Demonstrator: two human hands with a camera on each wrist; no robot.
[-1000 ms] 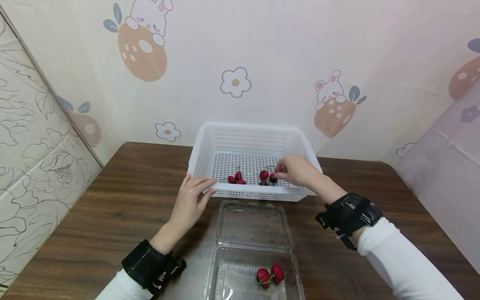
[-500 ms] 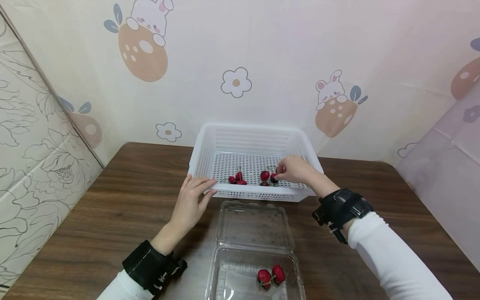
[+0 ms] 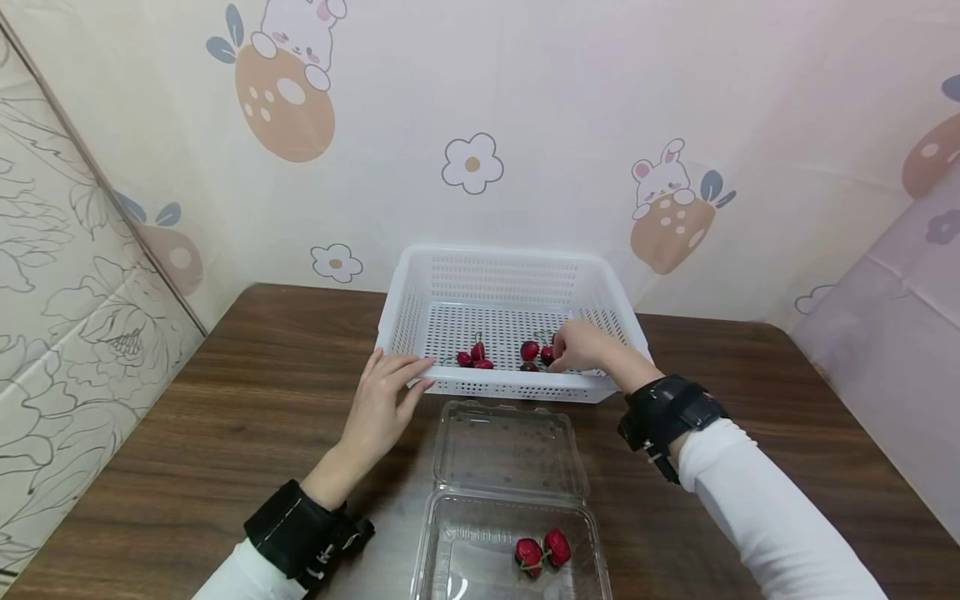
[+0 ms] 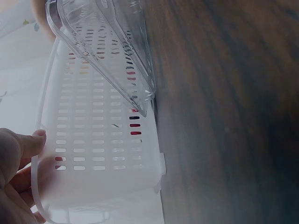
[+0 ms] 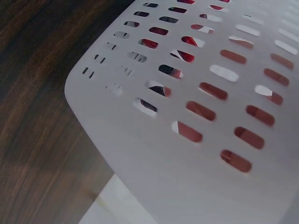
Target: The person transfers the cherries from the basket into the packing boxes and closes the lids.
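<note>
In the head view, a white slotted plastic basket (image 3: 495,377) stands at the back of the table. My left hand (image 3: 378,408) grips its front left rim, thumb outside and fingers over the inner side, as the left wrist view also shows. Inside the basket, my right hand (image 3: 588,346) reaches down with bent fingers beside a cluster of dark red cherries (image 3: 529,350). Its fingertips are hidden, so whether they pinch a cherry does not show. Another few cherries (image 3: 477,352) lie to the left. Through the slots, the right wrist view shows fingers and red fruit (image 5: 186,56).
A clear plastic clamshell box (image 3: 429,550) lies opened in front of the basket, its lid (image 3: 510,450) towards the basket. Two red fruits like strawberries (image 3: 528,556) sit in it. A patterned wall covering (image 3: 555,192) rises behind the brown wooden table (image 3: 247,417).
My right hand has lowered a little and shifted slightly towards the basket's front, and its forearm has swung left. The left hand keeps its hold on the rim.
</note>
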